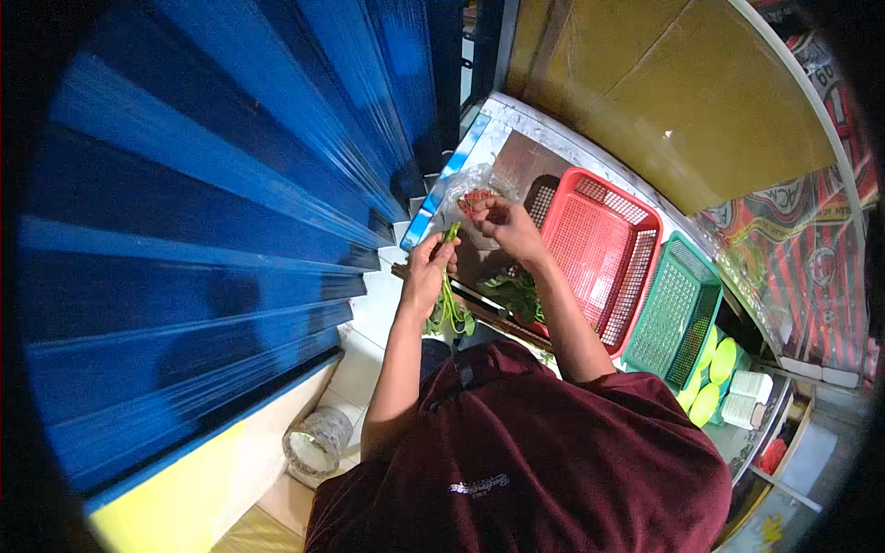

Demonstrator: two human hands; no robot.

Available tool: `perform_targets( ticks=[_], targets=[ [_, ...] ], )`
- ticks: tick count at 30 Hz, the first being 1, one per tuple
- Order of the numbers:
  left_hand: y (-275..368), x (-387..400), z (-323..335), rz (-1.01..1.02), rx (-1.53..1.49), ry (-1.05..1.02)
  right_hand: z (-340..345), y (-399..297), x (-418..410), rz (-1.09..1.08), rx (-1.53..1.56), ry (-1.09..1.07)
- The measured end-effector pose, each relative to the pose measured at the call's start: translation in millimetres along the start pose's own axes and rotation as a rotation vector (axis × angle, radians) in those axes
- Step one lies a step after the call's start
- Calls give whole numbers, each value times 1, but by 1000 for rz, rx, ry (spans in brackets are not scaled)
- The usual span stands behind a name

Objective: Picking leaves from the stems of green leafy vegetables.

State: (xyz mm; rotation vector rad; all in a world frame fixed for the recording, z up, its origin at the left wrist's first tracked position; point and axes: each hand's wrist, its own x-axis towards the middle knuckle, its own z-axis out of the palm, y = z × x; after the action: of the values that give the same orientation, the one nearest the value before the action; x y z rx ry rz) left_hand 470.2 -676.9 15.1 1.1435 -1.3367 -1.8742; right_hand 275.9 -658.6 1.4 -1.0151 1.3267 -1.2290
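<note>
My left hand (425, 273) grips a bunch of leafy greens (449, 307) by the stems. Their cut ends point up past my thumb, and the leaves hang below the hand. Ahead and to the right, my right hand (510, 231) reaches to a clear plastic bag (499, 181) on the table. Inside it is a heap of thin red pieces (471, 200), possibly rubber bands. My right fingers are curled at the heap and partly cover it; whether they pinch a piece is hidden. More leafy greens (513, 294) lie on the table beneath my right forearm.
A red plastic basket (588, 242) stands right of my right arm, with a green basket (664, 318) beyond. Lime-green objects (722, 361) and a white stack (747, 397) sit farther right. A blue corrugated shutter (173, 256) rises at left, above a round container (318, 442) on the floor.
</note>
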Motion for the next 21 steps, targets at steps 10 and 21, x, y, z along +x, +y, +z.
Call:
perform_targets(
  ticks=[10,21],
  targets=[
    [-13,67,-14,-166,-146,-237,-34,96,64,159,-859,365],
    [6,104,-52,-218,-174,-610,-38,116,59,236,-1109,658]
  ],
)
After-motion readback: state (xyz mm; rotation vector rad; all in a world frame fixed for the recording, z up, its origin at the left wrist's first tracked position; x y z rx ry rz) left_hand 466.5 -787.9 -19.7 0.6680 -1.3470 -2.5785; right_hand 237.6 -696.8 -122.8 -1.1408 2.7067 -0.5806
